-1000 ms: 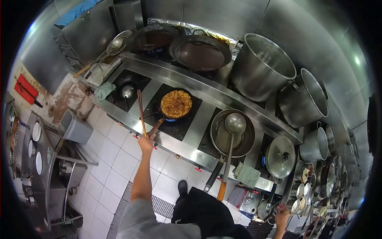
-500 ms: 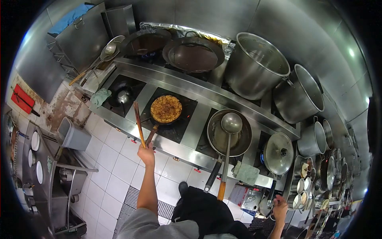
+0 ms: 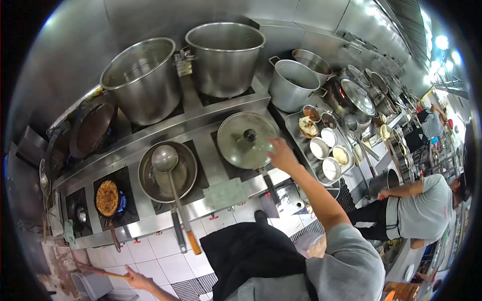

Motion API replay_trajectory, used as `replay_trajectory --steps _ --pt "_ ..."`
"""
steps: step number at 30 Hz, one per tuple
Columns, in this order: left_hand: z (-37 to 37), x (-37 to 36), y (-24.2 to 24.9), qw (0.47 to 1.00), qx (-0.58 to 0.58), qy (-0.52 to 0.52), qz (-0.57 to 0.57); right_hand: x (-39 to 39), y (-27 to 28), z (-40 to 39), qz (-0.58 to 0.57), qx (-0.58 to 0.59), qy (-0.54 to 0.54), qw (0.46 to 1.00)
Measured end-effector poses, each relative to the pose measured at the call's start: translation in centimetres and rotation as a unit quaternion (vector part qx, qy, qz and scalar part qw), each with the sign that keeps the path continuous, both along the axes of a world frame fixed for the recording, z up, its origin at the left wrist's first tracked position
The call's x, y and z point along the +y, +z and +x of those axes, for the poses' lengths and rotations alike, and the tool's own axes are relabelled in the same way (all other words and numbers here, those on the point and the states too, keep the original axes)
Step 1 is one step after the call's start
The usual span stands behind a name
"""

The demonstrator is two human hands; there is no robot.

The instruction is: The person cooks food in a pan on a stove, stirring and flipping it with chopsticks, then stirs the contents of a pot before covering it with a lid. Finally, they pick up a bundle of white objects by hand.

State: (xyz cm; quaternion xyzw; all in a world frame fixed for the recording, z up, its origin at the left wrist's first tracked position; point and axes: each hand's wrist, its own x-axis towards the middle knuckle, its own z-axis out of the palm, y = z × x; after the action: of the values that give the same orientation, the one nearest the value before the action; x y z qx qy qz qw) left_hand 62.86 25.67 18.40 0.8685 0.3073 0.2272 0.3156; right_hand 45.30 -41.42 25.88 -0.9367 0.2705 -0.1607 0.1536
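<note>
My left hand (image 3: 139,279), low at the left, is closed around long wooden chopsticks (image 3: 103,273) that point left over the floor. Up from it, a frying pan (image 3: 113,231) with a round browned omelette (image 3: 107,198) sits on a burner, its handle free of my hand. My right hand (image 3: 282,156) is open, fingers spread at the right edge of a glass lid (image 3: 236,143) with a black knob. The lid covers another pan, whose black handle (image 3: 269,186) points toward me below my wrist.
Between the pans, a wider pan (image 3: 145,173) holds a ladle (image 3: 164,158). A folded green cloth (image 3: 225,193) lies on the stove's front edge. Tall stockpots (image 3: 226,65) stand behind; a tray of bowls (image 3: 326,175) is at the right. A co-worker (image 3: 422,208) stands further right. Blue flame (image 3: 121,201) shows beside the omelette.
The view has swung right. My left hand has left the omelette pan's handle, and the chopsticks have tipped from upright to level. My right hand has risen from below the stove edge to the lid.
</note>
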Motion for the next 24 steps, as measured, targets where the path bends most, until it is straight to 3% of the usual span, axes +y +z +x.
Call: replay_trajectory --steps 1,2,4,6,8,9,10,13,15,17,20,22,24 --pt "-1.9 -1.9 1.6 0.996 -0.052 -0.022 -0.062 -1.3 -0.9 1.6 -0.061 -0.038 0.038 0.997" --pt "-4.2 -4.0 4.1 0.986 -0.103 -0.044 -0.123 -2.4 -1.5 3.3 -0.046 -0.028 0.058 0.997" --pt "-7.8 -6.7 6.2 0.974 -0.139 -0.072 -0.164 -4.8 -3.5 6.9 0.003 -0.014 0.110 0.994" --pt "-10.2 -10.8 7.9 0.974 -0.164 -0.086 -0.131 -5.9 -4.7 9.1 0.052 -0.017 0.138 0.989" --pt "-13.0 -12.8 8.5 0.959 -0.049 -0.110 -0.255 -5.9 -2.1 9.8 0.103 0.129 0.132 0.977" --pt "-13.9 -20.4 12.3 0.921 -0.127 -0.157 -0.332 -6.4 -1.4 9.5 0.106 0.128 0.139 0.976" --pt "-14.3 -20.5 11.9 0.880 -0.054 -0.175 -0.439 -6.8 -0.9 9.4 0.113 0.120 0.146 0.975" --pt "-16.7 -29.4 14.1 0.851 -0.080 -0.174 -0.488 -8.1 2.0 8.7 0.093 0.053 0.169 0.980" --pt "-18.3 -32.5 14.3 0.801 -0.066 -0.184 -0.566 -10.8 5.9 7.6 0.065 -0.011 0.165 0.984" --pt "-19.9 -34.7 14.2 0.790 -0.032 -0.182 -0.585 -14.6 11.6 6.3 0.061 -0.027 0.096 0.993" --pt "-21.5 -36.9 13.4 0.789 -0.019 -0.175 -0.589 -23.5 14.8 6.3 -0.023 -0.121 0.075 0.990" --pt "-22.5 -37.3 12.7 0.812 -0.005 -0.180 -0.555 -29.1 15.4 7.6 0.051 -0.061 -0.039 0.996" --pt "-23.0 -37.4 12.1 0.814 -0.006 -0.190 -0.549 -34.7 14.1 8.6 -0.033 -0.033 -0.069 0.997"
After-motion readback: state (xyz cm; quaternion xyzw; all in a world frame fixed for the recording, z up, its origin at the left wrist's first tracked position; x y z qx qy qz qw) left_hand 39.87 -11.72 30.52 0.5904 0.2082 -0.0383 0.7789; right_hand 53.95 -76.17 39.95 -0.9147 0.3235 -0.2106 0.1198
